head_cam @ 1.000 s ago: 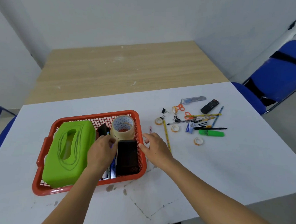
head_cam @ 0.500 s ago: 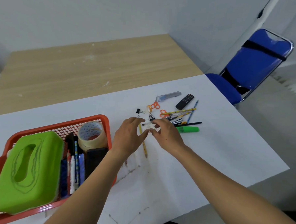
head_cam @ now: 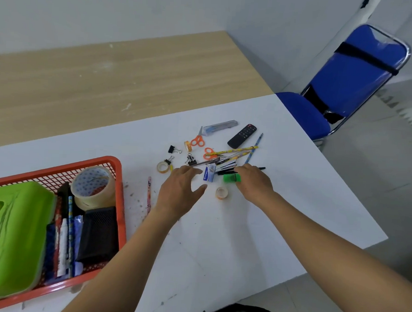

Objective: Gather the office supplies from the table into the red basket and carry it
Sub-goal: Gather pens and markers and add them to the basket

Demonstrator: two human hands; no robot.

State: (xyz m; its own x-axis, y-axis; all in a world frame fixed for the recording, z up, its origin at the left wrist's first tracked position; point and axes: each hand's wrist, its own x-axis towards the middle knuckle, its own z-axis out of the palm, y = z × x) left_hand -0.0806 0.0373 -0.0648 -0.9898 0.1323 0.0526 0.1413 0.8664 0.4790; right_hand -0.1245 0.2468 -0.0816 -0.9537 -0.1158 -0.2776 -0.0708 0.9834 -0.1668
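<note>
- Left hand [head_cam: 181, 190]: palm down, fingers spread and relaxed, holding nothing; its fingertips are just beside a small blue-and-white box [head_cam: 209, 175].
- The box carries blue print, too small to read.
- Right hand [head_cam: 255, 182]: fingers bent down over the right end of a green highlighter [head_cam: 232, 178]; cannot tell whether it grips or only touches.
- Small tape roll [head_cam: 221, 193] lies flat between the two hands, at 6 o'clock from the box.
- Loose pile at 12 o'clock from the hands: binder clips [head_cam: 191, 159], two orange scissors [head_cam: 197, 140], pencils [head_cam: 234, 150], a black pen [head_cam: 261, 168], a black remote [head_cam: 242, 135] and a grey-blue utility knife [head_cam: 222, 127].
- A second small tape roll [head_cam: 162, 166] sits at 11 o'clock from the left hand; a pink pencil [head_cam: 148, 193] lies at its 9 o'clock.
- Red basket [head_cam: 118, 172], at 8 o'clock from the hands, stands on the table and holds a green tissue box [head_cam: 12, 236], a big tape roll [head_cam: 93, 185] with blue dots on its core, pens [head_cam: 63, 239] and a black case [head_cam: 99, 233].
- Surface: white table [head_cam: 219, 240], scuffed and speckled near the basket.
- Behind it, at 12 o'clock, a wooden table [head_cam: 108, 79] butts against it.
- Room: pale grey walls [head_cam: 160, 10]; blue folding chair [head_cam: 347, 79] at 2 o'clock.
</note>
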